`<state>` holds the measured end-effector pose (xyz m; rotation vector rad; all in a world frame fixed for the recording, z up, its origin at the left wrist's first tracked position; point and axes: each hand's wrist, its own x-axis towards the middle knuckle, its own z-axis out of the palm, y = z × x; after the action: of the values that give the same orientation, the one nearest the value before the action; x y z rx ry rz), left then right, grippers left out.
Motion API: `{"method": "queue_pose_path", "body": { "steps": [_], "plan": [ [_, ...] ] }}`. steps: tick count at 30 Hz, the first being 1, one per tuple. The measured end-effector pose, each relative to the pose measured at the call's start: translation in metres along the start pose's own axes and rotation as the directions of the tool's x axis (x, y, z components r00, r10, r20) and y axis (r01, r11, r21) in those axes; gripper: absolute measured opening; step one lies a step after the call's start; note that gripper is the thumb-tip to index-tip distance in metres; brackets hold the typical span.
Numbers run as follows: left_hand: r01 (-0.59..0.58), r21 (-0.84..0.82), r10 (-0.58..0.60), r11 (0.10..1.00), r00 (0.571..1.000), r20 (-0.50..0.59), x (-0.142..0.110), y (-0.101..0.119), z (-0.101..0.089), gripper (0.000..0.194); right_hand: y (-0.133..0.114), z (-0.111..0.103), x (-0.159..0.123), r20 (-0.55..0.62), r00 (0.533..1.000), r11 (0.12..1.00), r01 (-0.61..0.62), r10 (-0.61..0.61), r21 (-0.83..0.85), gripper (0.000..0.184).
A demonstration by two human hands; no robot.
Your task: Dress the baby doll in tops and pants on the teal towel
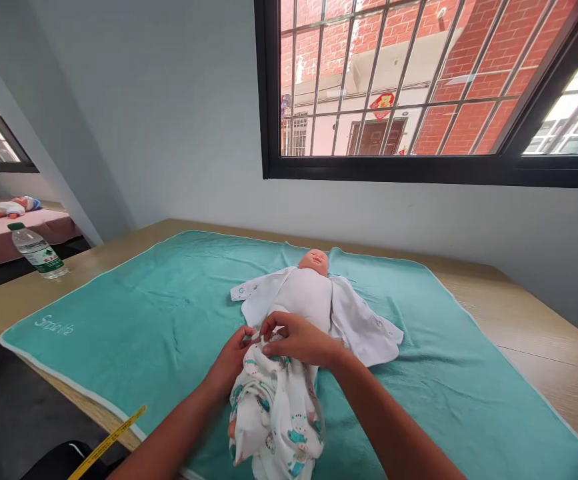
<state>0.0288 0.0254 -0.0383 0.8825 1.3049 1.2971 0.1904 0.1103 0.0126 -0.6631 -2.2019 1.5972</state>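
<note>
A baby doll (313, 262) lies on its back on a teal blanket (143, 293), its head toward the wall. A white baby top (363, 327) is spread out beneath and beside its body, sleeves stretched to both sides. Over the doll's lower body lies a white baby garment (289, 413) with teal prints, bunched up. My left hand (236, 353) pinches the garment's top edge on the left. Close beside it, my right hand (299, 339) pinches the same edge from above. The doll's legs are mostly hidden by the cloth.
The blanket covers most of a wooden table (543, 320). A water bottle (39, 252) with a green cap stands at the table's left. A yellow strip (109, 441) shows at the lower left. Behind the table is a wall with a barred window (393, 80).
</note>
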Motion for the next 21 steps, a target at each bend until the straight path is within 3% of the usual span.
{"method": "queue_pose_path", "body": {
  "steps": [3, 7, 11, 15, 18, 21],
  "plan": [
    [-0.103, 0.121, 0.113, 0.987, 0.990, -0.080, 0.031, -0.007, -0.006, 0.038, 0.002, -0.017, -0.004, -0.006, 0.999, 0.990, -0.050, 0.050, -0.134, 0.038],
    [-0.237, 0.207, 0.273, 0.949, 0.947, -0.168, 0.059, -0.021, -0.012, 0.034, 0.006, -0.048, -0.015, -0.021, 0.985, 0.971, -0.174, 0.173, -0.162, 0.050],
    [-0.180, 0.110, 0.192, 0.977, 0.976, -0.104, 0.057, -0.022, -0.007, 0.037, 0.010, -0.076, -0.028, 0.053, 0.955, 0.937, -0.274, 0.292, -0.216, 0.047],
    [-0.132, -0.043, 0.135, 0.990, 0.989, 0.065, 0.049, -0.010, -0.001, 0.035, 0.007, -0.084, -0.034, 0.117, 0.944, 0.888, -0.242, 0.309, -0.391, 0.023],
    [-0.108, -0.083, 0.120, 0.991, 0.979, 0.167, 0.049, -0.001, 0.004, 0.037, 0.000, -0.078, -0.036, 0.023, 0.965, 0.806, -0.205, 0.262, -0.555, 0.007],
    [-0.051, -0.036, 0.056, 0.998, 0.989, 0.139, 0.049, 0.002, 0.011, 0.043, -0.003, -0.068, -0.038, -0.147, 0.985, 0.695, -0.165, 0.085, -0.700, 0.008]
  ]
}}
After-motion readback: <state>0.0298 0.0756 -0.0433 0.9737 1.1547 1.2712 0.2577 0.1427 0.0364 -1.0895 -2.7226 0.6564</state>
